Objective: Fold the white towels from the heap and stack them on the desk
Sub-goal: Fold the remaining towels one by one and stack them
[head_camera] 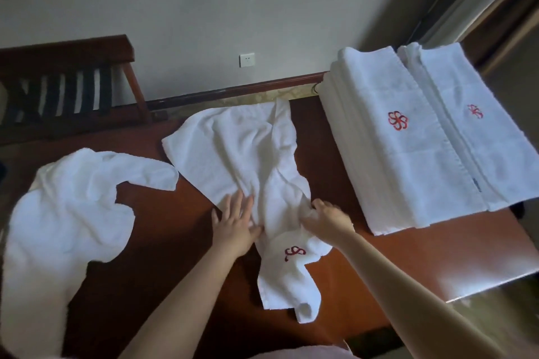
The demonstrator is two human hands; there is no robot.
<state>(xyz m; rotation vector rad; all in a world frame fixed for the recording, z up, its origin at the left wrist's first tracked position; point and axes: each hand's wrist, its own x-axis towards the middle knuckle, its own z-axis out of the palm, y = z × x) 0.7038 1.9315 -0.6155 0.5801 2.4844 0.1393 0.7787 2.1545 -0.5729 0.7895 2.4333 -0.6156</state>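
Observation:
A rumpled white towel (239,151) with a red embroidered emblem lies spread across the middle of the dark wooden desk (175,227). My left hand (234,224) lies flat on it with fingers straight, pressing the cloth down. Just to its right, my right hand (328,217) grips a bunched fold of the same towel. On the left, a heap of unfolded white towels (64,213) hangs over the desk's edge. A stack of folded white towels (408,137) with red emblems sits at the right, two piles side by side.
A dark wooden slatted rack (67,87) stands at the back left against the wall. A white wall socket (246,60) sits above the skirting. The desk's right front corner (466,285) is bare and shiny.

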